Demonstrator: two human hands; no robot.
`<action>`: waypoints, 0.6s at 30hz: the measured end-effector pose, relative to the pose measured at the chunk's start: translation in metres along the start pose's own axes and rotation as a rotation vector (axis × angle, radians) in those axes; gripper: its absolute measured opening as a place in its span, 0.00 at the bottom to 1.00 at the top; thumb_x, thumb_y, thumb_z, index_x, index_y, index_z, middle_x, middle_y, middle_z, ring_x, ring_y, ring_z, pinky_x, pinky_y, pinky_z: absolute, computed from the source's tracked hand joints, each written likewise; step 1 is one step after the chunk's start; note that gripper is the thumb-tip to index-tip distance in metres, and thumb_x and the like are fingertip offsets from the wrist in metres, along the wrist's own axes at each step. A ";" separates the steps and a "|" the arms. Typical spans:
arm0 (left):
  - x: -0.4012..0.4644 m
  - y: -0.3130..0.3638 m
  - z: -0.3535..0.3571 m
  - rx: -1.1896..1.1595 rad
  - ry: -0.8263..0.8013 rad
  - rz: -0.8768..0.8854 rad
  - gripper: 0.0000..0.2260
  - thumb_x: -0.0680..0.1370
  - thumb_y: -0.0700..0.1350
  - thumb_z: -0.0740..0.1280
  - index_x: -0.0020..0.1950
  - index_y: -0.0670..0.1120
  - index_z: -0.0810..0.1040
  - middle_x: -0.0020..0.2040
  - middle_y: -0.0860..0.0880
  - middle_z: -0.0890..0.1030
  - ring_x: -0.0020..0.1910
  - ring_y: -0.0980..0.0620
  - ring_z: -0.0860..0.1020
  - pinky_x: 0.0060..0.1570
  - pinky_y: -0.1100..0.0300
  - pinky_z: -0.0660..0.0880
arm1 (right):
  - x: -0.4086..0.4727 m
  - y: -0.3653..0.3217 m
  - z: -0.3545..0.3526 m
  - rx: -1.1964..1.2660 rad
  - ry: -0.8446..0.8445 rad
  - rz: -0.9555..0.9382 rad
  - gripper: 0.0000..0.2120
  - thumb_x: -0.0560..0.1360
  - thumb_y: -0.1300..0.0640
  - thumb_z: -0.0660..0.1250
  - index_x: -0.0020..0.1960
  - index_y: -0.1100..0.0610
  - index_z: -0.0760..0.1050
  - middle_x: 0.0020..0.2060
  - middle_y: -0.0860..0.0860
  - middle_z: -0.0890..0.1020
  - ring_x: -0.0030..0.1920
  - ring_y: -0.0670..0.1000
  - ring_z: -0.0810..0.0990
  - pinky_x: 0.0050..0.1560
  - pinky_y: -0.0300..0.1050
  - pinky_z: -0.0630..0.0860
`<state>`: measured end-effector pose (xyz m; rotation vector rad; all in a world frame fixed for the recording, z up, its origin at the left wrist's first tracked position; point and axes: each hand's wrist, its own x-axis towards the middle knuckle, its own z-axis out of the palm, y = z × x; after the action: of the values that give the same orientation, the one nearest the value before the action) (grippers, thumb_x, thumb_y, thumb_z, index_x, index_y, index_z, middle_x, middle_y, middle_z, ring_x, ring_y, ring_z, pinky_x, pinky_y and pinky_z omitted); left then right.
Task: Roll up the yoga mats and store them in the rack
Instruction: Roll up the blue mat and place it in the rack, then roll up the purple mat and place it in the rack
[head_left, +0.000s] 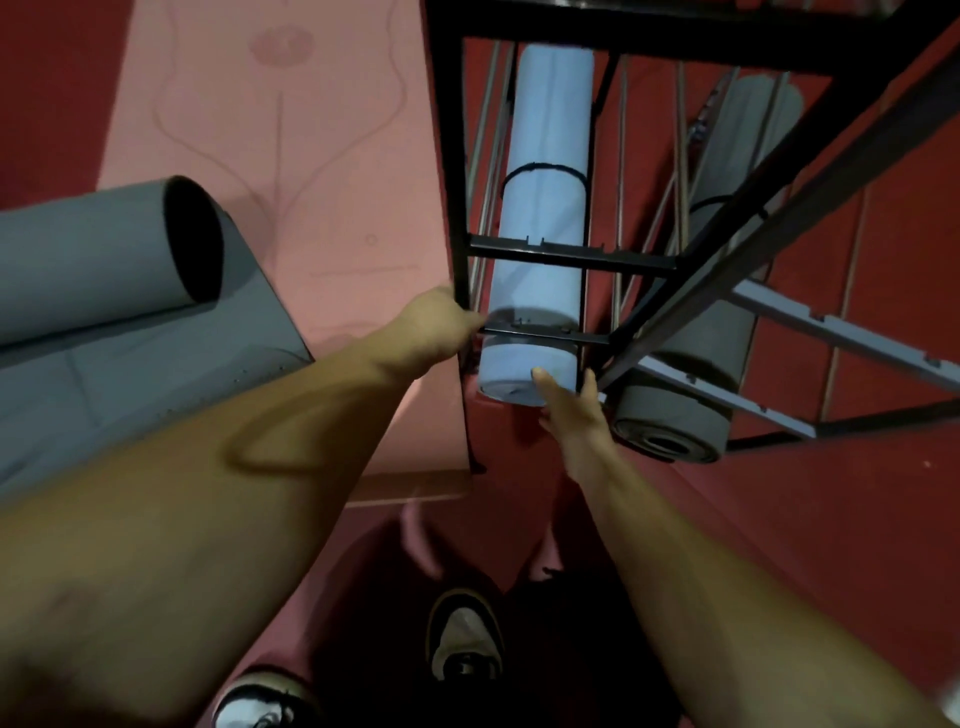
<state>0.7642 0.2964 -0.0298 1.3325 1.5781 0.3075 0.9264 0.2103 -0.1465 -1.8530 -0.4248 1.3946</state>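
Hands reach forward and down toward a black metal rack (566, 250) that stands on a red floor (810, 519). The left hand (434, 325) is at the rack's near upright post, its fingers curled at the post where a thin crossbar meets it; the fingertips are hidden behind the frame, so whether it truly grips the post I cannot tell. The right hand (571, 405) has fairly straight fingers laid against the near end of a rolled light blue mat (545, 208), the thumb alongside the roll's edge. That blue mat lies lengthwise inside the rack, under two crossbars, with a dark band around its middle. Just beside it on the right, a rolled grey mat (696, 374) also rests in the rack, its spiral end facing the camera. To the left, a pink mat (291, 156) lies flat on the floor beside the rack. Over its left edge sits a partly rolled grey-blue mat (93, 249), the open tube end dark, the loose part spread flat. Two shoes (462, 639) show at the bottom edge.
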 end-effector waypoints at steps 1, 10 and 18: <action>-0.007 -0.004 -0.003 0.023 -0.029 -0.016 0.21 0.79 0.43 0.68 0.72 0.43 0.71 0.64 0.45 0.78 0.55 0.47 0.77 0.53 0.61 0.71 | -0.011 0.004 -0.005 -0.041 0.015 0.019 0.48 0.62 0.36 0.75 0.76 0.47 0.59 0.61 0.49 0.76 0.55 0.52 0.80 0.49 0.52 0.81; -0.178 -0.043 -0.101 0.099 -0.130 -0.224 0.13 0.83 0.48 0.61 0.61 0.40 0.77 0.56 0.43 0.81 0.44 0.45 0.79 0.43 0.58 0.72 | -0.193 -0.074 0.030 -0.667 -0.553 -0.029 0.07 0.81 0.54 0.62 0.52 0.55 0.77 0.48 0.54 0.82 0.46 0.53 0.80 0.50 0.45 0.78; -0.363 -0.074 -0.196 0.049 -0.001 -0.242 0.11 0.83 0.49 0.60 0.60 0.45 0.76 0.53 0.48 0.81 0.43 0.47 0.79 0.47 0.57 0.75 | -0.358 -0.156 0.095 -1.107 -0.764 -0.478 0.08 0.82 0.53 0.60 0.54 0.55 0.76 0.49 0.50 0.81 0.48 0.51 0.82 0.48 0.45 0.74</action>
<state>0.5228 0.0375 0.1947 1.1625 1.7348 0.1200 0.7426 0.1116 0.1965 -1.6362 -2.2142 1.5878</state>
